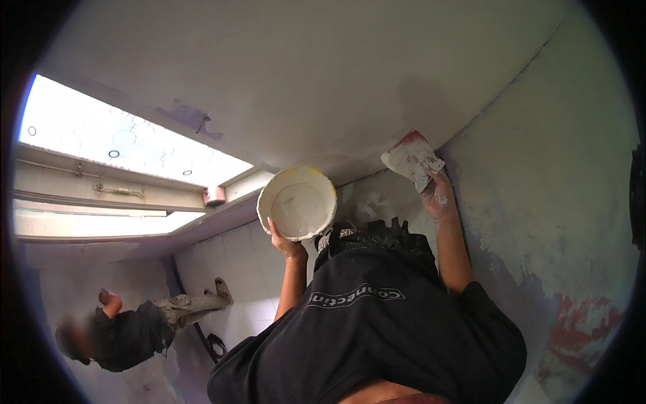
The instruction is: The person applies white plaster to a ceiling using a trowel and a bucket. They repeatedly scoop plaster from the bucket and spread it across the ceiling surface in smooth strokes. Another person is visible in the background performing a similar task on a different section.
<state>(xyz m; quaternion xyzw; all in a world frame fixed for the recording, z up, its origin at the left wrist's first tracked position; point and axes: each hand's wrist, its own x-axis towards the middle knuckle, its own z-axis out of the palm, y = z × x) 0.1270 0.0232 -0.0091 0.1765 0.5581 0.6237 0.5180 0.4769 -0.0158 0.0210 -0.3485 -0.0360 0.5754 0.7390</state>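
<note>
My left hand (pixel 288 246) grips a round pale tub (pixel 297 203) at its near side, with the thumb over the rim. White residue coats the tub's inside, and its rim is crusted. In my right hand (pixel 439 197) is a flat putty spreader (pixel 412 159), its red face largely smeared with white putty. White smears also mark the fingers of that hand. The spreader is at or close to the pale plastered wall (pixel 323 94), near the corner; I cannot tell whether it touches.
A bright window (pixel 128 138) with a latched frame is on the left, and a small reddish can (pixel 214 195) stands on its sill. Another person (pixel 131 333) in dark clothes stands at lower left on the tiled floor (pixel 235 269). The right wall (pixel 545 182) has patchy plaster and red areas.
</note>
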